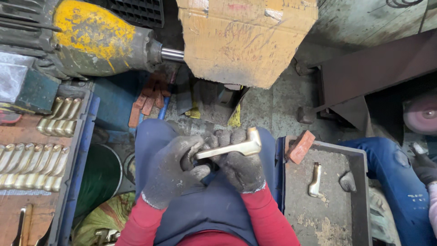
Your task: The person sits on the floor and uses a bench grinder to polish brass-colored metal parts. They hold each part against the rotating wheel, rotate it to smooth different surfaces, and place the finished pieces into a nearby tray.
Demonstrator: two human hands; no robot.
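Both my hands wear dirty grey knit gloves with red sleeves below. My left hand point(175, 171) and my right hand point(239, 164) meet over my blue-aproned lap and together hold one brass lever handle point(234, 148). The handle lies nearly level, its bent end pointing up at the right by my right fingers. My left fingers wrap its left end.
A tray point(68, 191) at left holds rows of several brass handles point(29, 166). At right a grey tray point(359, 155) holds one brass handle point(315, 181) and a brick point(300, 146) on its rim. A motor point(95, 38), cardboard guard point(246, 38); another person's leg point(400, 182).
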